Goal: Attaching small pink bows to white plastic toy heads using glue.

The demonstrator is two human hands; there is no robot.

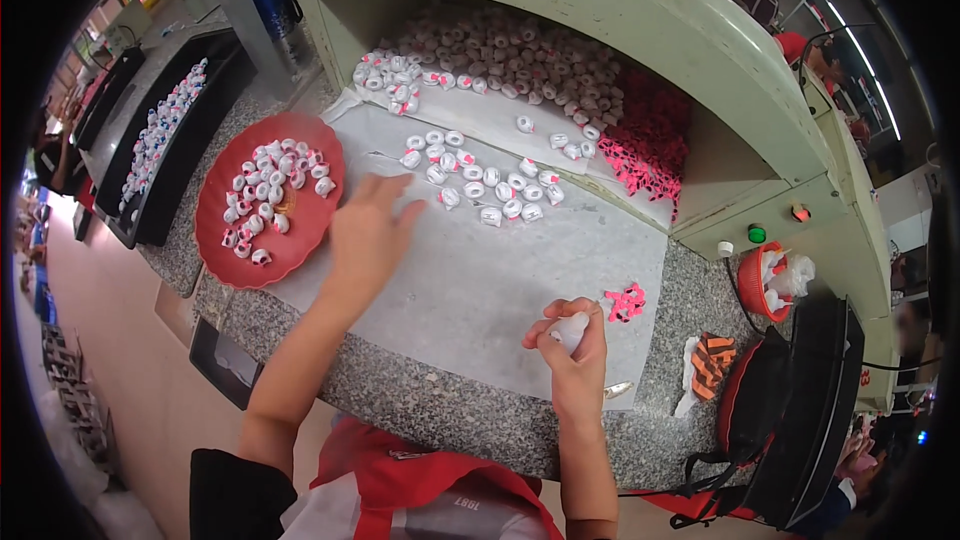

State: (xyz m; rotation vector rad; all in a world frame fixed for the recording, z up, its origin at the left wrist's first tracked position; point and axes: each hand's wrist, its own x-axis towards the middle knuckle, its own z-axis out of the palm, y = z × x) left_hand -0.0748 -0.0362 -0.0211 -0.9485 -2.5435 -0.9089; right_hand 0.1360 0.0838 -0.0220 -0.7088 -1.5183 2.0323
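My left hand [370,230] is over the white sheet [450,290], between the red scalloped plate [325,195] and a cluster of small white rounded pieces [472,172] with pink bits. Its fingers are spread, slightly blurred, and nothing shows in them. Closed around a smooth white object [570,331], perhaps a small squeeze bottle, is my right hand [575,355]; the fingers hide much of it. Just right of that hand lies a little pile of pink pieces [625,302]. More white pieces [270,185] with pink parts sit in the plate.
Behind the sheet, a pale green cabinet [620,0] holds heaps of white pieces [520,55] and pink pieces [650,145]. On the right stand a red basket [752,285], an orange-and-black striped cloth [712,365] and a black tray [815,410]. A black trough [215,90] is at far left.
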